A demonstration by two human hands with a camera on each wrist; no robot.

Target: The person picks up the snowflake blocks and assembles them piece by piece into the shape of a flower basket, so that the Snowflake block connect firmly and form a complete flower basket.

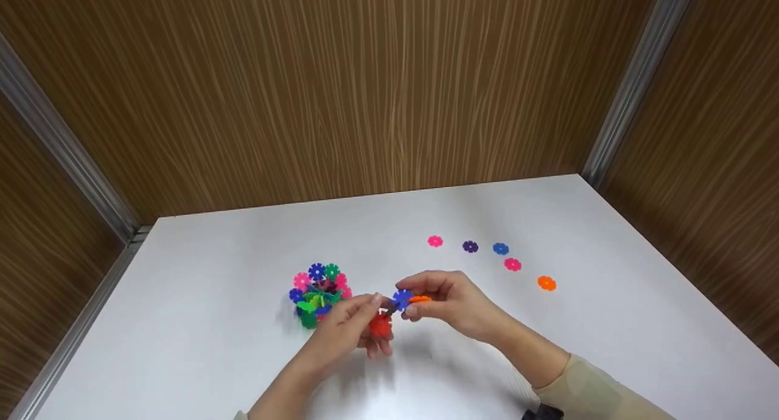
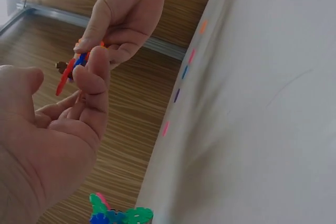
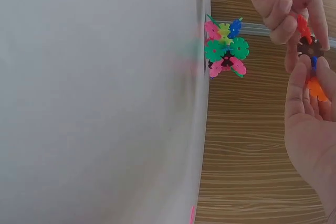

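Observation:
A short chain of notched plastic snowflake discs is between both hands over the table. It joins a red disc (image 1: 381,325), a brown disc (image 3: 310,49), a blue disc (image 1: 402,299) and an orange disc (image 3: 317,89). My left hand (image 1: 347,329) holds the chain at its red and brown end, fingers curled behind the red disc. From the other side, thumb and fingers of my right hand (image 1: 453,304) pinch the blue and orange end. Just beyond the left hand stands a many-coloured cluster of joined discs (image 1: 316,301), partly hidden by that hand.
Loose flat discs lie to the right on the white table (image 1: 231,359): a pink disc (image 1: 435,241), a purple disc (image 1: 470,246), a blue disc (image 1: 501,248), another pink disc (image 1: 513,264) and an orange one (image 1: 547,283). Wood-grain panels (image 1: 365,91) enclose the back and sides.

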